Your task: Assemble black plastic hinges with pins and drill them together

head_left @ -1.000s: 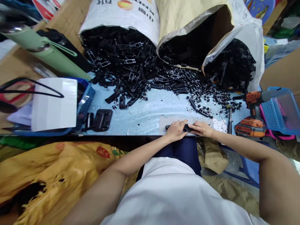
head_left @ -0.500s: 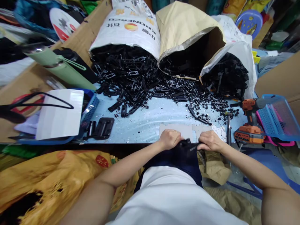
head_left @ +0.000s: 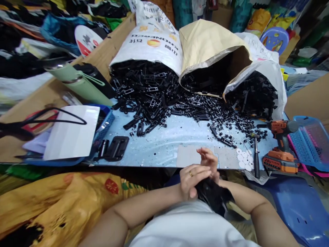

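My left hand (head_left: 191, 180), with a gold ring on one finger, is closed near my right palm. It grips a limp black piece (head_left: 212, 193), which looks like thin cloth or a glove. That piece hangs by my right wrist, and its exact kind cannot be made out. My right hand (head_left: 208, 160) points up over the table's front edge with its fingers apart and slightly bent. Its lower part is hidden behind my left hand. Just beyond lie flat grey cards (head_left: 189, 156) and white round discs (head_left: 244, 159).
Sacks (head_left: 156, 44) spill black parts (head_left: 154, 92) and small screws across the blue tabletop (head_left: 144, 151). A hammer (head_left: 256, 157) and an orange cordless drill (head_left: 281, 147) stand right. A blue basket (head_left: 105, 123) and green bottle (head_left: 79, 85) are left. A blue stool (head_left: 295, 209) stands below.
My hands came together from either side of the black piece at my waist. My right hand rose with its fingers opened. The view tilted up slightly.
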Tool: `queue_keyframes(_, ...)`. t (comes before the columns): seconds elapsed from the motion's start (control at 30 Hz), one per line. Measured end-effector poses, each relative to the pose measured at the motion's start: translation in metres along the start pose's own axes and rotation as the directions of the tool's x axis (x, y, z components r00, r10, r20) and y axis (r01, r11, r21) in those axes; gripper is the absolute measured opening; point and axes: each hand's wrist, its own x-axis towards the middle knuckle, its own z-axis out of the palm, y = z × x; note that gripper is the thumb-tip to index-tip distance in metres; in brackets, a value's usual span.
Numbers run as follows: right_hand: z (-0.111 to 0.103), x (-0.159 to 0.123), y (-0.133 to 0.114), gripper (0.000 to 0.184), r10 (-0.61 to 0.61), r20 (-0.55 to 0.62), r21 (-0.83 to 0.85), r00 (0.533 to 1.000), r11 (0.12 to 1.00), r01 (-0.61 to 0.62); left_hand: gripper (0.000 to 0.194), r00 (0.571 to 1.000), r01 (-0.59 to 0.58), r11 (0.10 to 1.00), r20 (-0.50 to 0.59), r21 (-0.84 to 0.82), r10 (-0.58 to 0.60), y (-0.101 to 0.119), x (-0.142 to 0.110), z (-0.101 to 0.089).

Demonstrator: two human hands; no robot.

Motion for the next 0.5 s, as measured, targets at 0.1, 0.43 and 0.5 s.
queue_keyframes(0.1,0.002,0.056,0.048,0.035,0.061,-0.132,0.030,0.989,0.998,-0.058,0.074,0.999,-0.023,0.937,0.040,0.349,0.009,-0.048,-0.001,-0.001)
queue_keyframes(0.43,-0.026,0.265,0.198,0.039,0.423,-0.139,-0.460,0.896,0.774,-0.436,0.056,0.852,0.058,0.595,0.271,0.802,-0.448,-0.163,0.057,0.010)
queue_keyframes(0.5,-0.022,0.281,0.203,0.039,0.511,-0.179,-0.409,0.841,0.739,-0.536,0.051,0.890,0.088,0.578,0.197,0.811,-0.411,-0.166,0.064,0.010)
